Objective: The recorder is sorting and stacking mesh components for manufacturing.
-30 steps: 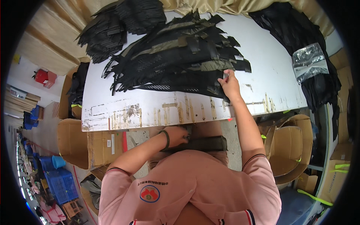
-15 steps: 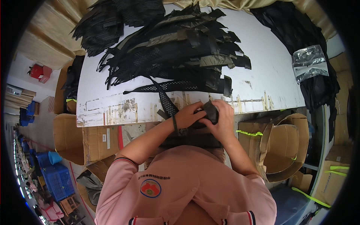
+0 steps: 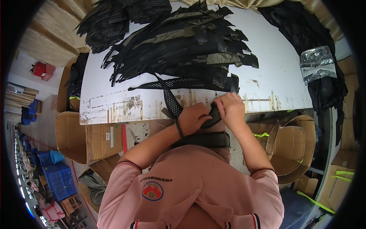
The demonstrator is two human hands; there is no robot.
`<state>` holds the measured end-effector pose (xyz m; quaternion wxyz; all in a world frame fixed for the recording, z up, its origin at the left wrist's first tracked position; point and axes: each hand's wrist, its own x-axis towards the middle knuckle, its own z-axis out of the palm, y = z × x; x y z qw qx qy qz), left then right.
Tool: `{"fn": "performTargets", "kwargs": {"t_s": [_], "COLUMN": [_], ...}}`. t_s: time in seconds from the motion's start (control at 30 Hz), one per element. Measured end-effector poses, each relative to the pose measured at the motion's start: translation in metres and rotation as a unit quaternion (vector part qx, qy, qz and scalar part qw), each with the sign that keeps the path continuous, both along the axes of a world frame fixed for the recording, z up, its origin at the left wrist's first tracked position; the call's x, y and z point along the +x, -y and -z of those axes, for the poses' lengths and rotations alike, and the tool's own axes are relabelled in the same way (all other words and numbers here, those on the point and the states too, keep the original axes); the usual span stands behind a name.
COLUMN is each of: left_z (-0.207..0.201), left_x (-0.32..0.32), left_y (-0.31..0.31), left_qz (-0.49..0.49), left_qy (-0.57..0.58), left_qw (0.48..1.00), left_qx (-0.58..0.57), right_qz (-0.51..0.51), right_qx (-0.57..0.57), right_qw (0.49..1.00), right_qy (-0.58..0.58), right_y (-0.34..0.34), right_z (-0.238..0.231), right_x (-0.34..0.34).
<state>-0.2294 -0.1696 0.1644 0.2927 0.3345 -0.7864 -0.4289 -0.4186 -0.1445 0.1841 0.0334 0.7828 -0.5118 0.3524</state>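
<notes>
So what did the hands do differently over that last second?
The right hand left the strap pile and came back to the table edge, pulling one mesh strap along. It joined the left hand, and both grip the strap's end. The table and pile stayed put.

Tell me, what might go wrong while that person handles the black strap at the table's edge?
The mesh strap held by the left hand and right hand trails back under the fanned pile of straps; pulling it could drag neighbours out of order. Another strap piece lies below the hands, off the white table, and might slip down toward the cardboard boxes.
</notes>
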Motion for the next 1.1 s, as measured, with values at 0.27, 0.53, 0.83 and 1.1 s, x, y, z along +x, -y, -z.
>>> {"fn": "performTargets", "kwargs": {"t_s": [0.27,0.53,0.83,1.1], "left_z": [-0.006,-0.007,-0.004,-0.007], "left_x": [0.003,0.008,0.010,0.010], "left_y": [-0.009,0.003,-0.002,0.000], "left_qz": [0.054,0.034,0.051,0.034], "left_qy": [0.018,-0.130,-0.127,0.004], "left_qw": [0.997,0.957,0.957,0.946], "left_qx": [0.052,0.258,0.256,0.322], "right_qz": [0.061,-0.089,-0.053,0.135], "right_qx": [0.372,0.522,0.424,0.219], "right_qw": [0.669,0.480,0.695,0.854], "right_qy": [0.641,0.700,0.578,0.451], "right_y": [-0.026,-0.051,-0.059,-0.036], "right_z": [0.041,0.025,0.023,0.009], "right_x": [0.017,-0.002,0.008,-0.014]}}
